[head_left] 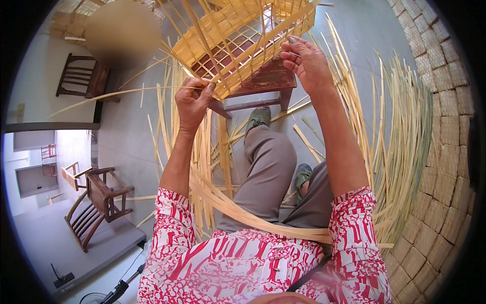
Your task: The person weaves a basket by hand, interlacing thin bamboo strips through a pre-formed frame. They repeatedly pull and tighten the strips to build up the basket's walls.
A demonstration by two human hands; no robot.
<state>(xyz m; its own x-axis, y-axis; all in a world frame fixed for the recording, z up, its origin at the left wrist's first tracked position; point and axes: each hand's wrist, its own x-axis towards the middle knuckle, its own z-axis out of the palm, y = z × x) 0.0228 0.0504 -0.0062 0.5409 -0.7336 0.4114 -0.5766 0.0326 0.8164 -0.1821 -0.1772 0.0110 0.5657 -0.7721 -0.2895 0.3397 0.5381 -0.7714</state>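
A half-woven basket (217,43) of yellow bamboo strips, with an open lattice bottom, rests on a worn red-brown wooden stool (271,76). My left hand (195,99) is closed at the basket's near left corner, thumb and fingers pinching a thin bamboo strip (121,92) that runs out to the left. At the near right side my right hand (306,61) is raised, with thumb and forefinger together at the basket's edge and the other fingers curled. Whatever lies between those fingertips is too small to make out. Several loose strips stand up from the weave.
Long bamboo strips (400,131) lie spread on the floor at the right, more between my legs and the left side. A bundle of pale strips (253,218) crosses my lap. Stacked woven pieces (445,147) line the right edge. Wooden chairs (104,195) stand at the left.
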